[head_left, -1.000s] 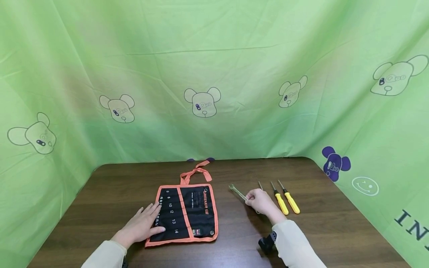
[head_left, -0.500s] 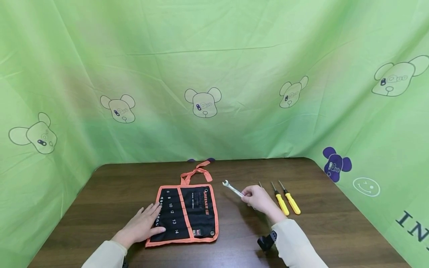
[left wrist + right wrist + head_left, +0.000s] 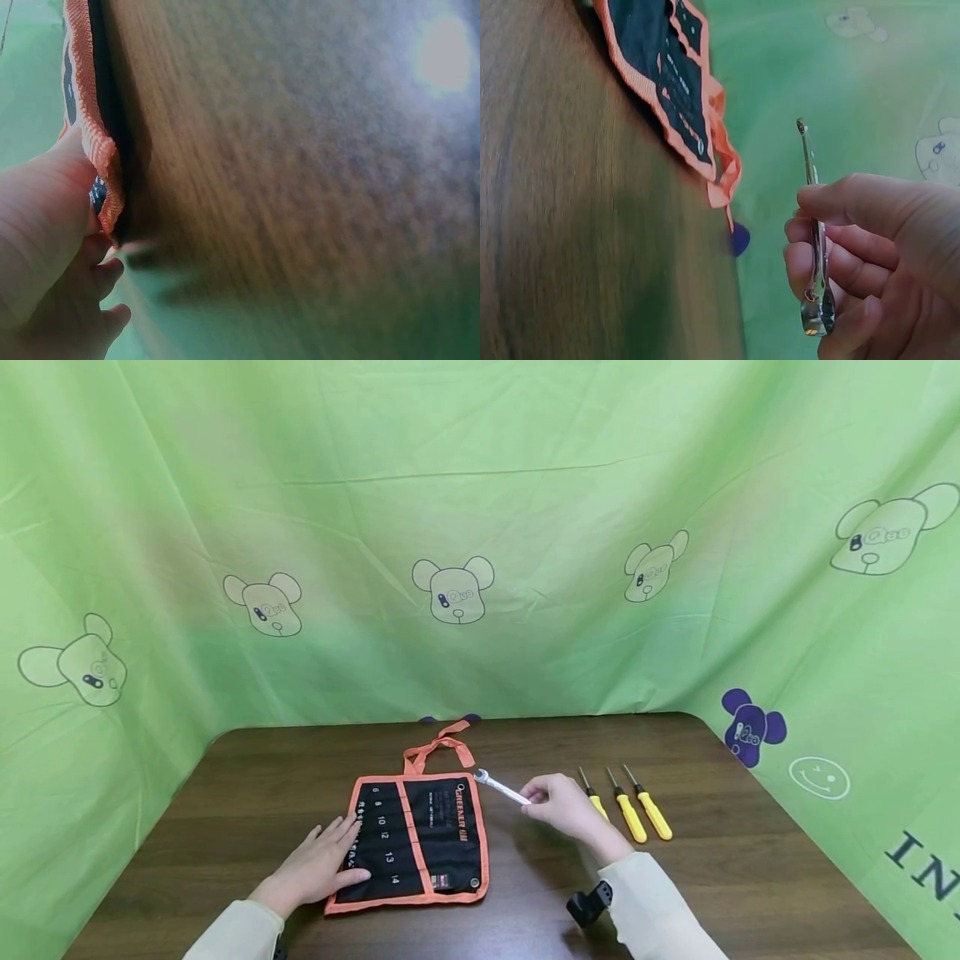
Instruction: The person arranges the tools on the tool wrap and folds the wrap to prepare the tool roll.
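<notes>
A black tool pouch (image 3: pixel 450 814) with orange trim and numbered pockets lies flat on the table. My left hand (image 3: pixel 318 867) rests on its left side with fingers straight. In the left wrist view the orange edge (image 3: pixel 96 142) of the pouch shows beside my thumb. My right hand (image 3: pixel 558 806) pinches a silver combination wrench (image 3: pixel 502 787) between thumb and fingers. The wrench's open end points left, near the pouch's top right corner. In the right wrist view the wrench's ring end (image 3: pixel 817 316) lies by the lower fingers.
Three screwdrivers with yellow handles, among them the rightmost screwdriver (image 3: pixel 654 814), lie right of my right hand. Orange tie straps (image 3: pixel 438 747) extend behind the pouch. A green printed curtain (image 3: pixel 525 652) hangs around the brown wooden table (image 3: pixel 285 760).
My right hand has lifted the wrench and carried it left toward the pouch, uncovering the leftmost screwdriver's handle. The left hand has stayed in place.
</notes>
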A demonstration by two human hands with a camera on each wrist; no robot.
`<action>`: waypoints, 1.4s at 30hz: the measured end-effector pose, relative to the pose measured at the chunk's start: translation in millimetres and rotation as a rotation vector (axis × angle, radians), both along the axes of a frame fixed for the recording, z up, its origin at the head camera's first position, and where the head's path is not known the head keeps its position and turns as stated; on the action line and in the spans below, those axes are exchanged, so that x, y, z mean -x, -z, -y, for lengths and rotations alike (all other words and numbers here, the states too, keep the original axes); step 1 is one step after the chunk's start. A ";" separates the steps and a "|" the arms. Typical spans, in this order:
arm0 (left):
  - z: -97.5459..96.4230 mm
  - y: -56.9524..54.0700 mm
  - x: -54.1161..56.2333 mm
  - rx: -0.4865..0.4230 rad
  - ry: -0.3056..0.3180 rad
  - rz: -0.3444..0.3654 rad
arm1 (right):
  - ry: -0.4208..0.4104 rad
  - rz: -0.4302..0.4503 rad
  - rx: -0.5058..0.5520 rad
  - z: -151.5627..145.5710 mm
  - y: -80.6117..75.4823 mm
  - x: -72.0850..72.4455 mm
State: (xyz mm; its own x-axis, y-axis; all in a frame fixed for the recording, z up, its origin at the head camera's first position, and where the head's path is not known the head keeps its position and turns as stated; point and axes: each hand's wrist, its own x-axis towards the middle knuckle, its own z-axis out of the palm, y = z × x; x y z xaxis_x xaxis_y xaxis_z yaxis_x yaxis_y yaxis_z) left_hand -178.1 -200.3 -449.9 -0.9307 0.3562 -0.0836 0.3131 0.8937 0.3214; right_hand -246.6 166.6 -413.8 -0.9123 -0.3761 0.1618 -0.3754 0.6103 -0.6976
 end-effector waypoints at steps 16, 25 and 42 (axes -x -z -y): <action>1.5 3.5 1.3 -0.003 -0.004 0.005 | -0.101 -0.001 -0.119 17.9 0.0 -7.3; 1.2 5.7 2.9 0.007 -0.003 -0.001 | -0.196 -0.041 -0.209 24.1 4.5 -9.9; 0.8 6.1 3.1 0.000 -0.003 0.002 | -0.307 -0.001 -0.278 40.0 14.5 -14.2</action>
